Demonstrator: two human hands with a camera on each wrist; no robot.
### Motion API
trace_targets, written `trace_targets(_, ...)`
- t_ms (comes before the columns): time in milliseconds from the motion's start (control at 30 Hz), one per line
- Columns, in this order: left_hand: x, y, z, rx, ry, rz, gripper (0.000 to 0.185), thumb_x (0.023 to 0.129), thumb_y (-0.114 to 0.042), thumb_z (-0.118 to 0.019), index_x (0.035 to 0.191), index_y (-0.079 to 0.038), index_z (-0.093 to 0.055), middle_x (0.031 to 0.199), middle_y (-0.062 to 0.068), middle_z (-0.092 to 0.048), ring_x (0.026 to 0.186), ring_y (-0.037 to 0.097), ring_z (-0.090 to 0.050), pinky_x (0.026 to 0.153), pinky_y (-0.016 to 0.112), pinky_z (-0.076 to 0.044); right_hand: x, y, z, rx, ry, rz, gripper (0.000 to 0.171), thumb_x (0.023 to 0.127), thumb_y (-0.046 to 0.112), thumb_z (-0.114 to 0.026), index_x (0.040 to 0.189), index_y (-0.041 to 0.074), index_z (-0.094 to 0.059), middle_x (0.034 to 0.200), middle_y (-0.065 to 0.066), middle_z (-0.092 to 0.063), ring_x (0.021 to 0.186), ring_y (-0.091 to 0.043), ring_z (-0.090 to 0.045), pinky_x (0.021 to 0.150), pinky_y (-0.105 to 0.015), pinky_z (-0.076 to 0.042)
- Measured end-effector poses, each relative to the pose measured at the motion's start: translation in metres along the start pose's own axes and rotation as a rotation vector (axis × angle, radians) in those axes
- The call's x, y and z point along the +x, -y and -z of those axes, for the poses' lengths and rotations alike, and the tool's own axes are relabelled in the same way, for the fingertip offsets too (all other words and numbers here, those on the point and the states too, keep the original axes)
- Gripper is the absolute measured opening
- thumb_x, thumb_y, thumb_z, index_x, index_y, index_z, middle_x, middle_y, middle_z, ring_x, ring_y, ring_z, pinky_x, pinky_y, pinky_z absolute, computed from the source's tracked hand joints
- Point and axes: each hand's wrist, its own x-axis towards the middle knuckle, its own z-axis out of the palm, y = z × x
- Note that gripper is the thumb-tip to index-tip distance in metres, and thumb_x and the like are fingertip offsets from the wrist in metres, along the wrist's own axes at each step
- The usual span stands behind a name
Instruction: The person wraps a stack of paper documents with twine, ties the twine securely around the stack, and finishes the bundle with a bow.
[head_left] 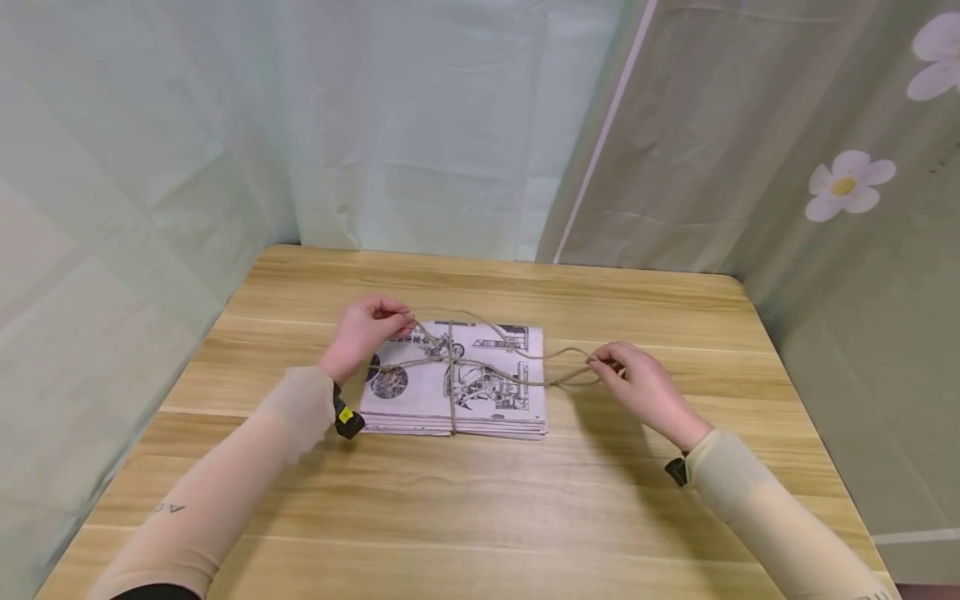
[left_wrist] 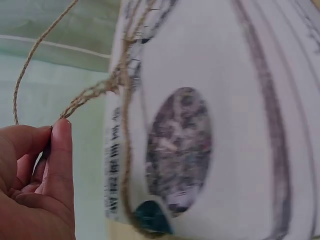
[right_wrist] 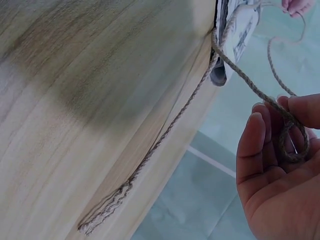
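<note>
At frame centre on the light wooden table [head_left: 480,517], the flat stack of printed newspapers [head_left: 457,400] is already cross-bound with rough brown twine [head_left: 452,367], while the left hand [head_left: 363,329] and right hand [head_left: 641,385] pinch its loose ends apart, the knot seemingly not yet tight.

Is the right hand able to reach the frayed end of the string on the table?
Probably yes: the frayed end lies bare on the table near the right hand, nothing covering it.
</note>
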Motion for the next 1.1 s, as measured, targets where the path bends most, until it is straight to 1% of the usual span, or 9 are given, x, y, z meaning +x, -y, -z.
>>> trace_targets(67,0.001,0.004,-0.003,0.042,0.002,0.008,0.029,0.099,-0.006,-0.067,0.123,0.008,-0.062,0.119,0.023,-0.068,0.1,0.024,-0.071,0.091,0.035,-0.057,0.0,0.0,0.0,0.0,0.001,-0.002,0.014,0.104,0.024,-0.063,0.11,0.014,-0.071,0.101,0.003,-0.068,0.088,-0.017,-0.062,0.075,-0.039,-0.053)
trace_targets(133,0.002,0.008,-0.006,0.127,-0.006,0.005,0.026,0.098,-0.009,-0.07,0.12,0.005,-0.065,0.117,0.019,-0.069,0.096,0.02,-0.071,0.088,0.031,-0.058,0.0,-0.001,0.0,0.0,0.004,-0.005,0.014,0.104,0.024,-0.063,0.11,0.015,-0.071,0.1,0.003,-0.068,0.087,-0.016,-0.062,0.075,-0.038,-0.053)
trace_targets(300,0.002,0.014,-0.015,0.284,0.011,-0.017,0.019,0.097,-0.012,-0.072,0.112,-0.002,-0.068,0.107,0.013,-0.072,0.092,0.021,-0.069,0.079,0.027,-0.058,0.0,-0.001,0.0,0.001,0.011,-0.009,0.014,0.104,0.025,-0.062,0.11,0.015,-0.071,0.099,0.004,-0.068,0.087,-0.016,-0.062,0.074,-0.038,-0.052)
trace_targets(433,0.001,0.015,-0.023,0.291,0.05,-0.042,0.015,0.097,-0.008,-0.07,0.109,-0.001,-0.068,0.102,0.013,-0.073,0.092,0.024,-0.07,0.076,0.028,-0.059,0.0,-0.001,0.0,0.004,0.017,-0.011,0.014,0.104,0.025,-0.062,0.111,0.016,-0.071,0.1,0.003,-0.068,0.088,-0.016,-0.062,0.076,-0.039,-0.053)
trace_targets(567,-0.001,0.016,-0.03,0.367,0.069,-0.088,0.013,0.097,-0.009,-0.07,0.107,-0.001,-0.07,0.101,0.011,-0.073,0.089,0.021,-0.069,0.076,0.029,-0.057,0.0,-0.002,-0.001,0.009,0.022,-0.006,0.015,0.105,0.026,-0.062,0.111,0.016,-0.071,0.101,0.003,-0.068,0.088,-0.016,-0.062,0.078,-0.039,-0.053)
trace_targets(700,-0.006,0.012,-0.037,0.471,0.098,-0.122,0.014,0.097,-0.014,-0.071,0.108,-0.004,-0.072,0.103,0.008,-0.072,0.092,0.021,-0.066,0.082,0.037,-0.054,-0.001,-0.002,-0.002,0.009,0.023,-0.008,0.015,0.105,0.026,-0.062,0.111,0.016,-0.071,0.101,0.003,-0.068,0.088,-0.016,-0.062,0.079,-0.04,-0.053)
trace_targets(833,-0.007,0.011,-0.042,0.532,0.123,-0.144,0.015,0.097,-0.018,-0.073,0.109,-0.008,-0.073,0.106,0.005,-0.071,0.1,0.023,-0.065,0.091,0.043,-0.053,-0.001,-0.002,-0.002,0.007,0.023,-0.011,0.015,0.104,0.026,-0.062,0.11,0.016,-0.071,0.101,0.003,-0.068,0.088,-0.016,-0.062,0.079,-0.04,-0.053)
trace_targets(967,-0.006,0.009,-0.042,0.57,0.159,-0.173,0.018,0.097,-0.024,-0.074,0.107,-0.009,-0.074,0.106,0.007,-0.068,0.098,0.024,-0.06,0.089,0.044,-0.05,-0.001,-0.002,-0.002,0.006,0.026,-0.013,0.016,0.105,0.027,-0.061,0.111,0.015,-0.071,0.1,0.004,-0.068,0.087,-0.016,-0.062,0.078,-0.039,-0.053)
trace_targets(1100,-0.002,0.004,-0.039,0.585,0.163,-0.173,0.034,0.1,-0.03,-0.068,0.125,-0.006,-0.07,0.111,0.01,-0.068,0.098,0.025,-0.06,0.085,0.043,-0.051,-0.001,-0.001,-0.002,0.003,0.024,-0.011,0.018,0.105,0.027,-0.061,0.111,0.014,-0.071,0.098,0.004,-0.067,0.086,-0.016,-0.061,0.076,-0.039,-0.052)
